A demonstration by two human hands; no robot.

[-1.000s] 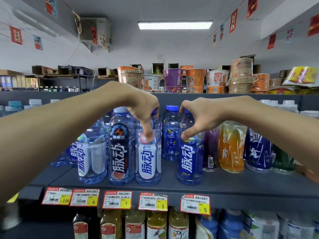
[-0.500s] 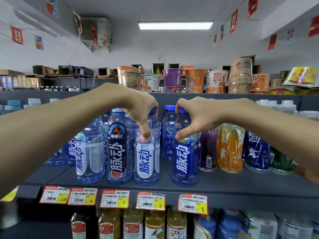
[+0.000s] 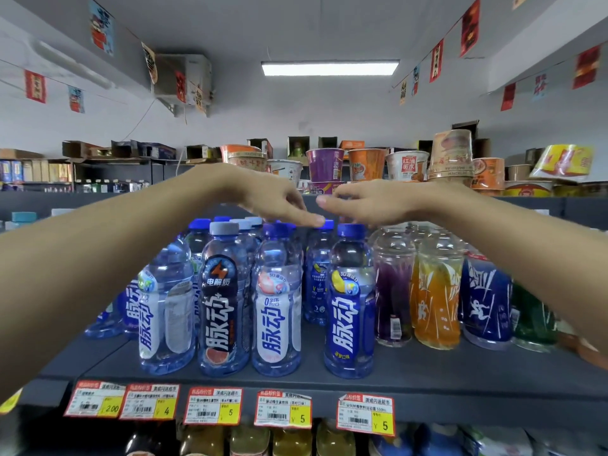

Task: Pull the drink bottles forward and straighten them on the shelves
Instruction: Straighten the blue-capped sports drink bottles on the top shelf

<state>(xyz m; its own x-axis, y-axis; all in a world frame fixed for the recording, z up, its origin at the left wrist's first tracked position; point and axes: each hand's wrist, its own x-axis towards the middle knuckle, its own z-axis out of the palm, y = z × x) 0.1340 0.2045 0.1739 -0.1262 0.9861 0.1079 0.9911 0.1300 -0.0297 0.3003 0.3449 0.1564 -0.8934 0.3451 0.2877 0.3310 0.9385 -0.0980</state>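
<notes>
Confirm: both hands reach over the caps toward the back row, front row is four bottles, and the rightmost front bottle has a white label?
Not quite. In the head view the left hand and right hand do reach over the caps, and four bottles stand in front, but the rightmost front bottle has a dark blue label. The white label is on its left neighbour.

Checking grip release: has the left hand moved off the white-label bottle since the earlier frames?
Yes. The left hand rose from the white-label bottle label to above the caps, against the shelf.

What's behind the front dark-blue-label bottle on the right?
Behind the dark-blue-label bottle one more blue-capped bottle shows, the left hand fingertip at its cap. Anything further back is hidden.
</notes>
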